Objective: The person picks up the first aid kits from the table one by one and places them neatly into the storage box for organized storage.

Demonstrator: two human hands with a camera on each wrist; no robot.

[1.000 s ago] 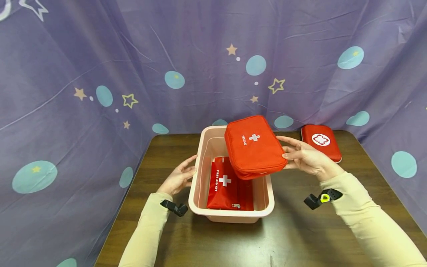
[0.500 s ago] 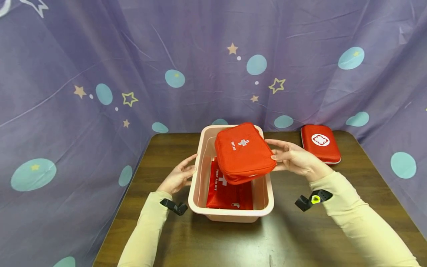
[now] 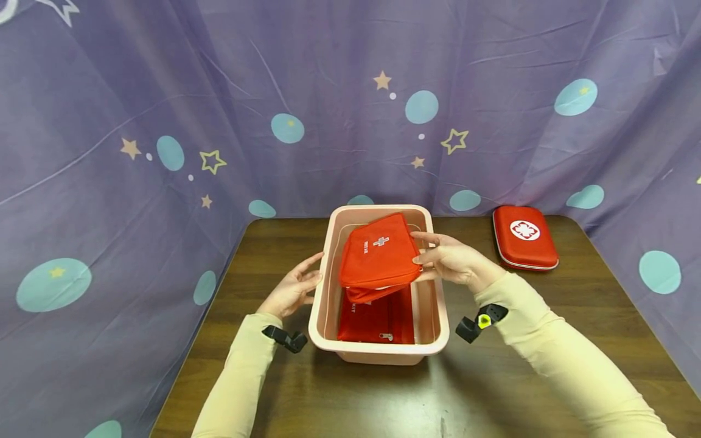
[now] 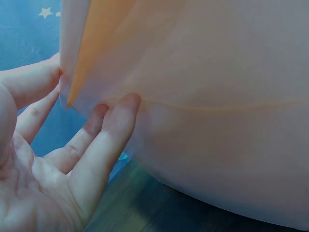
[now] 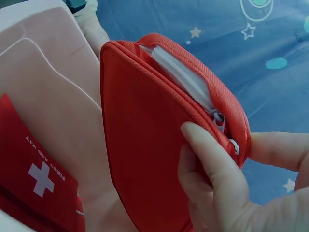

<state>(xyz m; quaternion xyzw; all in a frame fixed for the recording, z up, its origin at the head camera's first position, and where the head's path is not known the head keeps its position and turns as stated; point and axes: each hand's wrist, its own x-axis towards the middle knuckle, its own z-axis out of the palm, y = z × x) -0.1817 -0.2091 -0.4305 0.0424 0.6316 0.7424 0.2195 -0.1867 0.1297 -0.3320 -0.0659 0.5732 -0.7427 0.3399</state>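
Observation:
My right hand [image 3: 459, 261] pinches the right edge of a red first aid bag [image 3: 378, 252], thumb on one face and fingers on the other. The bag is tilted and lies partly inside a pink plastic bin [image 3: 378, 349]. In the right wrist view its zipper gapes, showing a clear plastic inner part [image 5: 181, 72]. Beneath the bag, in the bin, lies a flat red first aid kit pouch [image 3: 369, 322], partly covered. My left hand [image 3: 290, 294] touches the bin's left side; in the left wrist view its fairly straight fingers [image 4: 108, 140] rest against the outer wall.
A red hard case [image 3: 526, 237] with a white round emblem lies on the wooden table [image 3: 350, 401], to the right behind my right hand. A purple patterned curtain [image 3: 328, 73] surrounds the table's back and sides.
My right hand has moved left and carried the first aid bag lower, from above the bin's right rim to partly inside it. My left hand has stayed at the bin.

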